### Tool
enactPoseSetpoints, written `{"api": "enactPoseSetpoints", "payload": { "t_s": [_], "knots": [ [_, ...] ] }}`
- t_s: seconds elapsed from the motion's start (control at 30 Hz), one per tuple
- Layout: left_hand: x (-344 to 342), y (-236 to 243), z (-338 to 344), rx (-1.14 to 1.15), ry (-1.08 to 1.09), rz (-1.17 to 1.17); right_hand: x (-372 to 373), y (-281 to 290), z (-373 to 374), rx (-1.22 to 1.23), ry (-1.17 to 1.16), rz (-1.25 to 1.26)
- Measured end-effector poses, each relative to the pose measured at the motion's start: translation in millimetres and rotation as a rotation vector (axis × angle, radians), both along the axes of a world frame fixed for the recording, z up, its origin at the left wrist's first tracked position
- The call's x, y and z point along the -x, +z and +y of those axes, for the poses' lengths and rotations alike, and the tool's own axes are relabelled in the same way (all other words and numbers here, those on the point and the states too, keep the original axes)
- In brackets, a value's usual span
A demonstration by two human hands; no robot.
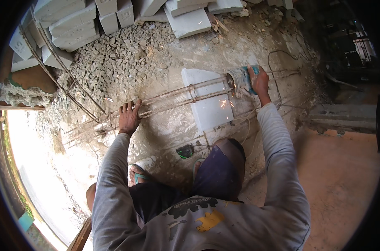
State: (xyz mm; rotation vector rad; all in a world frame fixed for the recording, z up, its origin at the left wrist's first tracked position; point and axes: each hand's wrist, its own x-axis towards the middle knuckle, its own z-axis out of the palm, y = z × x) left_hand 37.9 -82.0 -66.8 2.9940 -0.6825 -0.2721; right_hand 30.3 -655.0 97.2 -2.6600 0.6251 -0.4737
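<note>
My right hand [260, 83] is wrapped round the body of a teal angle grinder [247, 79]. Its disc end meets a rebar frame [169, 97] of long rusty bars joined by short ties, and orange sparks [226, 102] fly below the contact. The frame lies slanting across a pale block [207, 113] flat on the ground. My left hand [129, 117] rests on the bars farther left, fingers spread, thumb side toward the block. A thin cable trails from the grinder across the ground.
Grey blocks [74, 27] are stacked along the far side, with a gravel heap [127, 54] before them. More rebar [56, 62] leans at the left. A black and green tape-measure-like object [184, 151] lies near my feet. A cable [278, 79] loops at the right.
</note>
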Motion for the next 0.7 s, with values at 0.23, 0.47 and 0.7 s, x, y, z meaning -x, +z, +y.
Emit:
{"api": "enactPoseSetpoints", "payload": {
  "t_s": [0.23,0.47,0.7],
  "knots": [
    [-2,3,-1,-0.009,-0.004,0.013,0,-7,-12,0.046,0.039,-0.057],
    [-20,42,3,-0.011,-0.029,0.151,12,51,-3,-0.373,-0.131,-0.129],
    [-44,96,4,0.040,-0.166,0.414,39,105,-5,-0.443,-0.203,-0.249]
  ]
}}
